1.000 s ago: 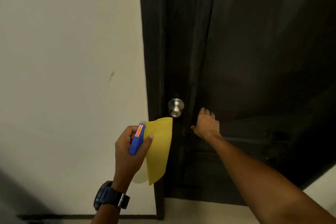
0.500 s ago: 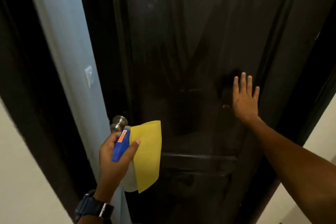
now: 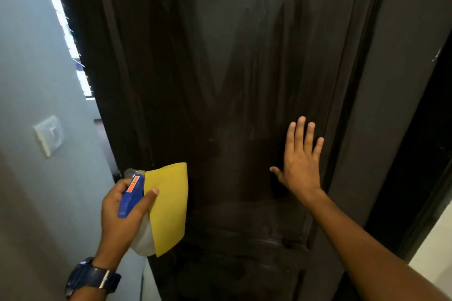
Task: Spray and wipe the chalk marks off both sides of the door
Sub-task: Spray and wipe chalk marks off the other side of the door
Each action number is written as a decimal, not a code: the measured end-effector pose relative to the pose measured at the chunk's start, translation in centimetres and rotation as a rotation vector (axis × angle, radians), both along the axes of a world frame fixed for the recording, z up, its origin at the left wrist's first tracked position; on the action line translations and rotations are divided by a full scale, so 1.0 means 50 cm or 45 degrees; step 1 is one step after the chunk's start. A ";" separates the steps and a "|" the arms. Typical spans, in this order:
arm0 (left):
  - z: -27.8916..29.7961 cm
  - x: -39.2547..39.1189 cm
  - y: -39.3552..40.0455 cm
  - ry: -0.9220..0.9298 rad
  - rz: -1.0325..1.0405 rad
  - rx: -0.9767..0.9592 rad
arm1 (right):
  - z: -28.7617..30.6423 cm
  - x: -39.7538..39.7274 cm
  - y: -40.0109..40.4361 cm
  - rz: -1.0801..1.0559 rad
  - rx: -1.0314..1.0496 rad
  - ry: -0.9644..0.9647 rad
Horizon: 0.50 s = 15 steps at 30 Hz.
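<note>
The dark brown door [image 3: 232,68] fills the middle of the view, with faint wet streaks down its panel. My right hand [image 3: 299,161] lies flat against the panel at mid height, fingers straight and spread. My left hand [image 3: 121,212] grips a spray bottle [image 3: 132,195] with a blue head and white body, and pins a yellow cloth [image 3: 168,205] against it with the thumb. The cloth hangs down in front of the door's lower left. A silver door knob [image 3: 130,173] peeks out just above the bottle.
A pale blue wall [image 3: 29,80] stands at the left with a white light switch [image 3: 49,138]. Past the door's left edge a bright window [image 3: 71,41] shows. The dark door frame [image 3: 403,105] runs down the right, with pale floor [image 3: 435,259] at the lower right.
The door has swung open wider, exposing the wall and switch behind it. My right hand stays flat on the panel, pushing it. My left hand keeps hold of the bottle and cloth.
</note>
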<state>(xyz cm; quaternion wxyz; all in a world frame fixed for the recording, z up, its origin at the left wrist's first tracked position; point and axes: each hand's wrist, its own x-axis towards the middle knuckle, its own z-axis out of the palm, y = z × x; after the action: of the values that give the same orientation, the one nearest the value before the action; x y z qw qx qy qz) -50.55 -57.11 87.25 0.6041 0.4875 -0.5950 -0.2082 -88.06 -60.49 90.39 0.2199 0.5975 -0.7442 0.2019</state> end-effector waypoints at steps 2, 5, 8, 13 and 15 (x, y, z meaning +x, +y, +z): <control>-0.006 -0.004 -0.036 0.023 -0.009 0.019 | -0.004 0.000 -0.016 -0.012 -0.014 -0.004; -0.013 -0.011 -0.092 0.062 -0.029 0.047 | -0.007 0.005 -0.043 -0.049 -0.030 -0.002; -0.007 -0.017 -0.160 0.073 -0.051 0.078 | -0.013 0.010 -0.075 -0.081 -0.068 -0.023; 0.003 -0.002 -0.323 0.112 -0.197 0.456 | -0.020 0.018 -0.124 -0.174 -0.114 -0.032; -0.010 0.006 -0.389 0.125 -0.238 0.473 | -0.020 0.020 -0.141 -0.215 -0.124 -0.059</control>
<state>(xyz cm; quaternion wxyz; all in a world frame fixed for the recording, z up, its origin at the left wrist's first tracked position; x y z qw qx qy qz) -50.24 -76.54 86.73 0.5104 0.5225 -0.5588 -0.3928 -87.05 -67.53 89.41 0.2477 0.5163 -0.7862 0.2325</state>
